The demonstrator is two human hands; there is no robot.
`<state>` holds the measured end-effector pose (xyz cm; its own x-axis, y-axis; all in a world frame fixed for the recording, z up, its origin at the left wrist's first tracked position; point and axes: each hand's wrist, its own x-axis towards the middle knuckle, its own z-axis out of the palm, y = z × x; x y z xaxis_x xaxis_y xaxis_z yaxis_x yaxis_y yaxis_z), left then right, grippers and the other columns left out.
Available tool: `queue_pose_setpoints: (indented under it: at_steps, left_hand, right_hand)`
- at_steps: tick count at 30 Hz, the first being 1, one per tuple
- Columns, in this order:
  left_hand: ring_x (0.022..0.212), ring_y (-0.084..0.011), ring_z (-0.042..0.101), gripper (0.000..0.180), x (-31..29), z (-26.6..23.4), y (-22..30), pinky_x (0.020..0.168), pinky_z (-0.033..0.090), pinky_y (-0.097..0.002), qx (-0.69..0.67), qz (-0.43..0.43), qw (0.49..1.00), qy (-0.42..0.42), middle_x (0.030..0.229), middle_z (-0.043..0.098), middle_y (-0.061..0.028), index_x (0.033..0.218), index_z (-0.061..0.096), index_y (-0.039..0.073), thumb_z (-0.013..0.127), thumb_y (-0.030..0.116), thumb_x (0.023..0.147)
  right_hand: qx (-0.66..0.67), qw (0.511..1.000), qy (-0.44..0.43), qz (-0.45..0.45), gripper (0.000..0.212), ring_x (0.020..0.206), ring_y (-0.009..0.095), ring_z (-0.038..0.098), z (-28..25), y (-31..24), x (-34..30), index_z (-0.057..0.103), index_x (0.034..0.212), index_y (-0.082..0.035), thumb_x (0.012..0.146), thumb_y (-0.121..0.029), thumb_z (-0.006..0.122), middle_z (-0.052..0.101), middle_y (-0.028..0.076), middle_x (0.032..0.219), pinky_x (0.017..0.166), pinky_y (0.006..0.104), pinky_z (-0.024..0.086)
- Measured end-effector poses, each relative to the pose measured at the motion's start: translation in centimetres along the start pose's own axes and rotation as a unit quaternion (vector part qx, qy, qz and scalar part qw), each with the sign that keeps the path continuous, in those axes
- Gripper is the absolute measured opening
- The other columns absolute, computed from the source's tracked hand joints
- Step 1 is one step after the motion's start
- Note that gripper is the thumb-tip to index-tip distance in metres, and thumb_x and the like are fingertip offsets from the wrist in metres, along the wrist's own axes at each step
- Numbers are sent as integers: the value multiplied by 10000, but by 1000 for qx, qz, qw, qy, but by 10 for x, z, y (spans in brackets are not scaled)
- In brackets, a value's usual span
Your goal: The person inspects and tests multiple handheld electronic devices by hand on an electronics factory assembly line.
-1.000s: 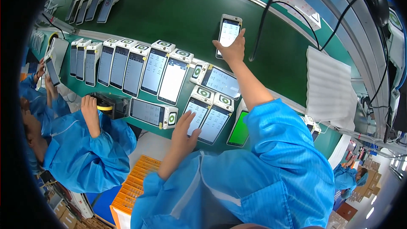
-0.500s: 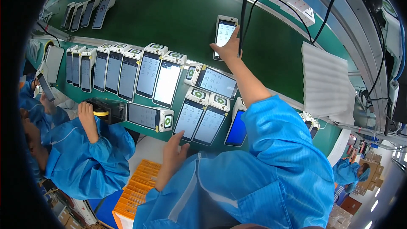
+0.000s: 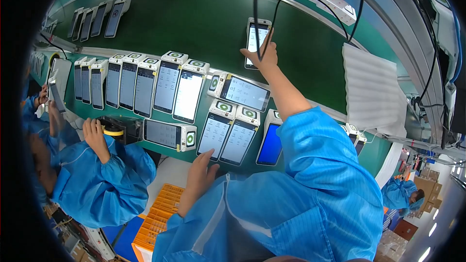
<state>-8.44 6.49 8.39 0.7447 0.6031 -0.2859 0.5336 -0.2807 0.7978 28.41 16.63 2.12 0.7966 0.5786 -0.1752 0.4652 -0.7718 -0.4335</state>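
Note:
My right hand (image 3: 262, 58) reaches far across to a white handheld terminal (image 3: 257, 34) with a lit screen on the dark green belt. Its thumb lies at the terminal's left edge and its fingers at the right edge, closed across its lower part. A black cable hangs in front of that hand. My left hand (image 3: 199, 177) is low at the near table edge, fingers apart and holding nothing. Its fingertip is at the bottom of an upright terminal (image 3: 213, 133). Beside that stand another terminal (image 3: 239, 138) and a blue-screen terminal (image 3: 270, 143), partly behind my right sleeve.
A row of several terminals (image 3: 143, 87) leans along the belt's edge. Two lie sideways: one terminal (image 3: 245, 93) behind, one terminal (image 3: 162, 133) left. A co-worker's hand (image 3: 95, 138) is near a black holder (image 3: 127, 128). White foam sheeting (image 3: 371, 85) lies right; an orange crate (image 3: 158, 218) stands below.
The view has shifted slightly, moving the table things a little left. My right hand's fingers have drawn in at the terminal's right edge. My left hand has hardly moved.

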Motion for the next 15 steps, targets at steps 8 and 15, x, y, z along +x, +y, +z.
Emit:
queue_pose_setpoints:
  at_steps: [8, 15]
  left_hand:
    - [965, -354, 545, 447, 0, 13, 5, 804, 459, -388, 2, 23, 1000, -12, 1080, 561, -182, 1199, 486, 34, 616, 74, 773]
    - [992, -355, 544, 451, 0, 24, 6, 822, 460, -387, 26, 27, 999, -24, 1102, 561, -183, 1196, 493, 36, 627, 95, 769]
  right_hand:
    - [164, 979, 48, -114, 1198, 1119, 342, 471, 3, 39, -22, -18, 1399, 21, 613, -380, 792, 410, 243, 1253, 947, 369, 394]
    - [177, 979, -20, -99, 1155, 1236, 320, 379, -13, 51, -42, -25, 1414, -22, 631, -291, 780, 332, 225, 1360, 1026, 341, 321]
